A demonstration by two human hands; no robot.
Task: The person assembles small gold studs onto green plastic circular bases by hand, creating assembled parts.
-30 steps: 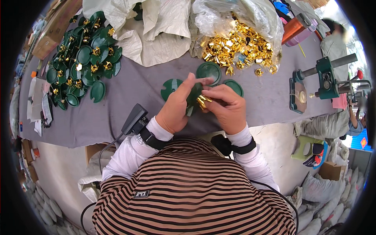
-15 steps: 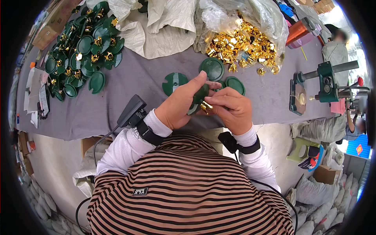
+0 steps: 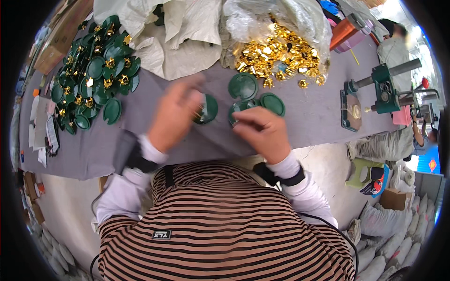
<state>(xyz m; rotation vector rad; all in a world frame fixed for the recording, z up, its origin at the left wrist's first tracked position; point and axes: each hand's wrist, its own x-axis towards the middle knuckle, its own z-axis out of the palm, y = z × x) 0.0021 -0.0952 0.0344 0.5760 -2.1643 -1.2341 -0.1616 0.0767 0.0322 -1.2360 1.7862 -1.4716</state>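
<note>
My left hand (image 3: 174, 114) is smeared by motion over the table; its fingers and anything in them cannot be made out. Just right of its fingers lies a green round disc (image 3: 209, 109), partly covered by the hand. My right hand (image 3: 266, 132) has its fingers curled in a pinch beside another green disc (image 3: 240, 107); what the fingertips hold, if anything, is too small to make out. Behind them lie a larger green disc (image 3: 243, 86) and a green disc with a raised rim (image 3: 273, 104).
At the left rises a heap of green discs with gold fittings (image 3: 96, 70). Gold metal pieces (image 3: 281, 54) spill from a clear plastic bag (image 3: 255, 19). A green hand press (image 3: 385, 89) stands at the right, near an orange cylinder (image 3: 343, 32). A pale woven sack (image 3: 187, 44) lies at the back.
My hands have come apart: the left swung leftward, the right stayed near the discs. The green disc with a gold fitting between them no longer shows. The whole view shifted slightly.
</note>
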